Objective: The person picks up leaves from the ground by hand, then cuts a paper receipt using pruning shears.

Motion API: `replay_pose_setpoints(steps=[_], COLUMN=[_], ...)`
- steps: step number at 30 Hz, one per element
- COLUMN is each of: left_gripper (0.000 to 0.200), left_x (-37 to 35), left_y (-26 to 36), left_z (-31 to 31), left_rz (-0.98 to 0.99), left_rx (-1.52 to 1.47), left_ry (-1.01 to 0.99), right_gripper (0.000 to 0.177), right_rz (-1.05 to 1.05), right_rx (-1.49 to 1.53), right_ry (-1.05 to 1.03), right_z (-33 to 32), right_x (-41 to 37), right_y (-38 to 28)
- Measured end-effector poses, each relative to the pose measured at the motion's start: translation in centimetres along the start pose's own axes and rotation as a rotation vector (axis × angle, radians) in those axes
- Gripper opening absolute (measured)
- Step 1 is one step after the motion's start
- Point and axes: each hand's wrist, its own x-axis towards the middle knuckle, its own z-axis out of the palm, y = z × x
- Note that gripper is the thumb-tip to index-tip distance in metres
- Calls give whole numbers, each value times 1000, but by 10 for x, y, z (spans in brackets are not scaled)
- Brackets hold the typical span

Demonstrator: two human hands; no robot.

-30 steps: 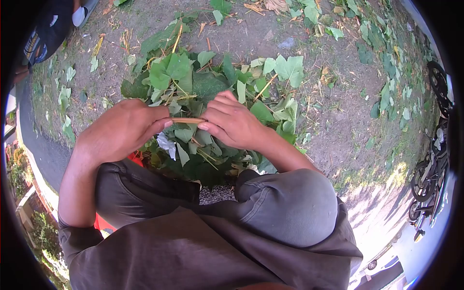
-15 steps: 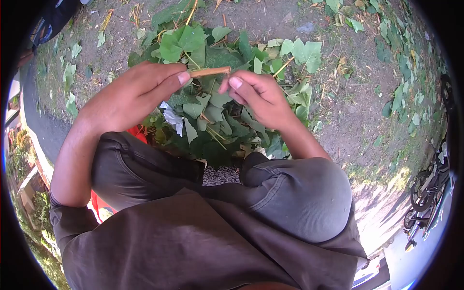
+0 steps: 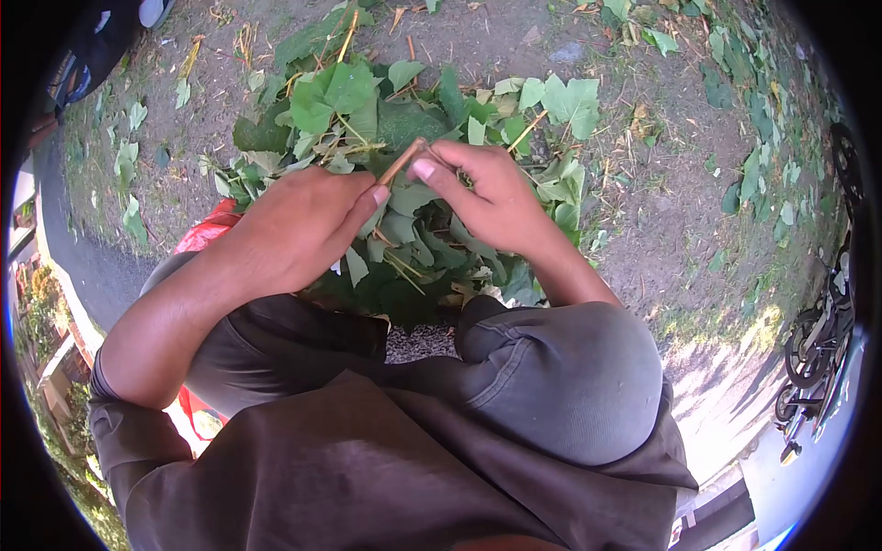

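Head view: your left thumb and fingers pinch the lower end of a short, tan-brown wooden stick (image 3: 402, 163), thumb pressed along it. Your left hand (image 3: 308, 220) is turned back-up, its fingers close together and partly hidden. At the stick's upper end, your right hand (image 3: 491, 197) brings thumb and forefinger close together, the forefinger above the thumb; whether they clamp the wood itself or something thin at its tip, you cannot tell from here. The other right fingers are mostly hidden. The stick slants between your two hands, its tip angled up and toward the right one, above the leaves.

Under and beyond your hands spreads a heap of broad, lobed green leaves (image 3: 411, 124), with a paler bright-green leaf (image 3: 335, 92) on top and a thin yellow stem (image 3: 347, 39) rising behind it. Just beside your left forearm shows a crumpled red sheet-like item (image 3: 211, 225). Your bent knees in dark grey trousers (image 3: 579, 390) flank a speckled grey patch (image 3: 418, 342), and your dark brown shirt (image 3: 367, 459) fills the bottom.

Farther out, loose leaves dot the brown soil (image 3: 671, 230). Black spoked wheels (image 3: 806, 354) stand at the right edge, and a person in dark clothing (image 3: 92, 46) is partly visible at upper left.
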Motion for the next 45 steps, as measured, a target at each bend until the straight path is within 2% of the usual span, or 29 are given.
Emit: replay_pose_setpoints(steps=[3, 5, 7, 9, 11, 12, 13, 14, 15, 16, 17, 18, 20, 24, 27, 29, 30, 32, 33, 35, 36, 38, 41, 42, 44, 45], left_gripper=[31, 31, 29, 26, 24, 23, 23, 25, 29, 39, 39, 41, 43, 45, 43, 42, 42, 39, 39, 35, 35, 32, 33, 33, 37, 37], left_x=[9, 4, 0, -2, -4, -5, -6, -7, -10, -12, -14, -14, -16, -19, -20, -19, -15, -8, 0, 18, 29, 57, 73, 69, 68, 70], left_y=[2, -4, -7, -9, -18, -21, -18, -14, -12, -16, -15, -13, -11, -7, -11, -18, -20, -21, -20, -12, -7, 6, 36, 49, 75, 84], left_z=[-24, -33, -40, -45, -41, -38, -37, -36, -33, -27, -26, -24, -24, -38, -45, -49, -51, -60, -69, -91, -101, -119, -146, -156, -169, -168], left_rz=[-23, 11, 35, 33, 78, 123, 117, 80, 39, 27, 18, 17, 3, 4, 22, 58, 71, 108, 123, 180, 208, 297, 468, 504, 615, 667], left_rx=[-41, 80, 110, 185, 200, 218, 231, 296, 360, 455, 464, 455, 413, 367, 298, 313, 308, 199, 195, 121, 122, -72, -212, -214, -373, -382], left_ry=[-33, 63, 81, -16, -50, -84, -81, -126, -169, -145, -140, -117, -97, -83, -48, 36, 45, 137, 156, 172, 188, 379, 552, 537, 609, 578], right_gripper=[28, 29, 30, 31, 31, 31, 29, 28, 28, 28, 27, 27, 26, 27, 28, 29, 29, 31, 31, 35, 35, 31, 34, 34, 32, 32], right_rz=[-19, 169, 169, 176, 168, 162, 131, 98, 86, 34, -18, -28, 191, 234, 221, -32, -34, 160, 149, 269, 261, 11, -30, -17, 124, 143], right_rx=[-40, 118, 28, -167, -375, -368, -534, -699, -688, -817, -947, -938, -1068, -1083, -1011, -1012, -1027, -416, -436, -416, -440, -447, -427, -444, -226, -247], right_ry=[-13, 30, 261, 451, 508, 511, 546, 582, 588, 640, 690, 691, 558, 523, 616, 756, 760, 611, 617, 446, 466, 385, 391, 424, 397, 449], right_z=[-32, -74, -116, -159, -188, -195, -199, -204, -208, -213, -214, -217, -216, -211, -207, -201, -200, -192, -193, -189, -185, -182, -171, -166, -160, -152], right_x=[4, 15, 38, 67, 96, 109, 123, 138, 155, 171, 181, 187, 196, 198, 184, 174, 169, 160, 158, 147, 141, 134, 110, 102, 84, 73], right_y=[14, 37, 77, 131, 166, 175, 181, 192, 202, 220, 227, 233, 232, 224, 221, 203, 190, 151, 125, 60, 30, -38, -146, -172, -208, -215])
